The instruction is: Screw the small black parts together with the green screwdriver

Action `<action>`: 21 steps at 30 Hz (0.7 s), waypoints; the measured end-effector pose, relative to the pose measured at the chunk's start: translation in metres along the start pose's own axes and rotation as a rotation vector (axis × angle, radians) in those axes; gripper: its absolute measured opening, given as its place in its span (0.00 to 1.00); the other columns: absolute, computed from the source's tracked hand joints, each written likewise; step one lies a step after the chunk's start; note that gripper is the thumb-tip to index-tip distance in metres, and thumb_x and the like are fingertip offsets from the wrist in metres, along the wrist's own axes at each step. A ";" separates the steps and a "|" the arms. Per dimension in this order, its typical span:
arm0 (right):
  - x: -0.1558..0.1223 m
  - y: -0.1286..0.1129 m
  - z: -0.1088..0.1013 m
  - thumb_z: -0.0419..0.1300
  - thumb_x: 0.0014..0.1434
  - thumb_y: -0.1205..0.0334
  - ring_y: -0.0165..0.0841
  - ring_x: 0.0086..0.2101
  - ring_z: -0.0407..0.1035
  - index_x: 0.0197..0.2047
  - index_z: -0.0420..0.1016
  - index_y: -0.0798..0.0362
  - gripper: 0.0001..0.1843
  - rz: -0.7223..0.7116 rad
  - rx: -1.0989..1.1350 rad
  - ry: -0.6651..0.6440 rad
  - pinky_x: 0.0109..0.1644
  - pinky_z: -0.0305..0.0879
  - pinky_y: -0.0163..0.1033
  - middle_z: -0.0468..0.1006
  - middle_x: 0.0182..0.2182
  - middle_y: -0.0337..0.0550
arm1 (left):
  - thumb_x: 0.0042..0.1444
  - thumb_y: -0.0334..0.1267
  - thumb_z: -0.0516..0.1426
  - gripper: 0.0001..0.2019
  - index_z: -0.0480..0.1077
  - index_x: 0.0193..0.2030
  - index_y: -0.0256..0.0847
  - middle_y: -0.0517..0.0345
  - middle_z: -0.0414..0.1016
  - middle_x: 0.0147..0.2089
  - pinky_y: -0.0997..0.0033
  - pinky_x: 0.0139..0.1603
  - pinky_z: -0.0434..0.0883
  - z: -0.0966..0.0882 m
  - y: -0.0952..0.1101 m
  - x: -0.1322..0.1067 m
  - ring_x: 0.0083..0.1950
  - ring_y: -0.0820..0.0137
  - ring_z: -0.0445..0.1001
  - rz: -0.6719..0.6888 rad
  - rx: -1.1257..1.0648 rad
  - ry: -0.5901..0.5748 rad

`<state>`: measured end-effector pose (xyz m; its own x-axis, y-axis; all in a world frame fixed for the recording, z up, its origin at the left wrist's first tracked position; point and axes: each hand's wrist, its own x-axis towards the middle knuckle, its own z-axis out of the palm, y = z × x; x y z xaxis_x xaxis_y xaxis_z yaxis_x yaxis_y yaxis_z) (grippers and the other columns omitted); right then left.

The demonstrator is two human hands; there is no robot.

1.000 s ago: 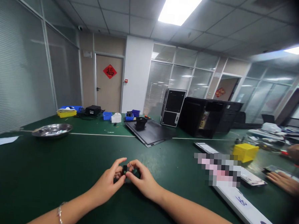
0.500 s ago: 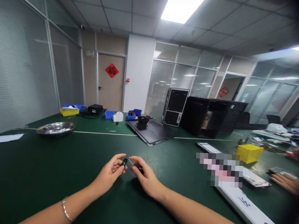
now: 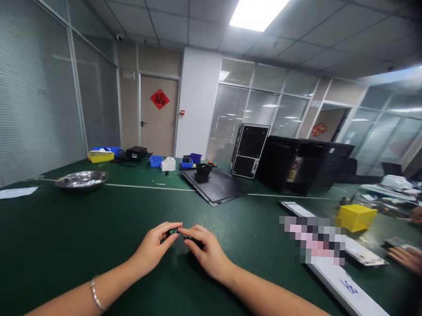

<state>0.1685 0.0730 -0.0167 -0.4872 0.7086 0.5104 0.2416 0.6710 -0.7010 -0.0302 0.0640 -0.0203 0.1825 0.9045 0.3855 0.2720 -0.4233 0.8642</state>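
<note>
My left hand (image 3: 154,243) pinches a small green-and-black circuit board (image 3: 173,231) between thumb and fingers, above the green table. Close beside it, my right hand (image 3: 208,249) is closed, its index fingertip at the board's right end. Part of a slim dark tool (image 3: 196,242) shows under the right fingers. Its metal tip is hard to make out, and I cannot tell the tool's exact kind. The fingers cover much of both things.
A metal dish (image 3: 82,180) lies at left. Ahead, a black panel (image 3: 220,190) carries a small black part. Computer cases (image 3: 247,150) stand behind. At right are a long white device (image 3: 349,290), a yellow bin (image 3: 356,217) and another person's hand (image 3: 409,259).
The circuit board has turned from nearly upright to lying flatter. My right index finger has come over to it, and the thin metal tip seen before is now mostly hidden.
</note>
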 end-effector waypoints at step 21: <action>-0.002 0.002 0.001 0.59 0.61 0.70 0.34 0.39 0.71 0.54 0.78 0.43 0.20 0.053 -0.073 0.027 0.46 0.67 0.39 0.76 0.39 0.42 | 0.58 0.39 0.58 0.12 0.79 0.47 0.43 0.51 0.81 0.48 0.61 0.53 0.72 -0.005 0.003 -0.001 0.49 0.59 0.77 0.001 0.063 -0.003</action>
<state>0.1690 0.0726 -0.0200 -0.4498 0.7487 0.4870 0.3276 0.6456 -0.6899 -0.0344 0.0622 -0.0165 0.1853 0.9041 0.3852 0.3305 -0.4265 0.8420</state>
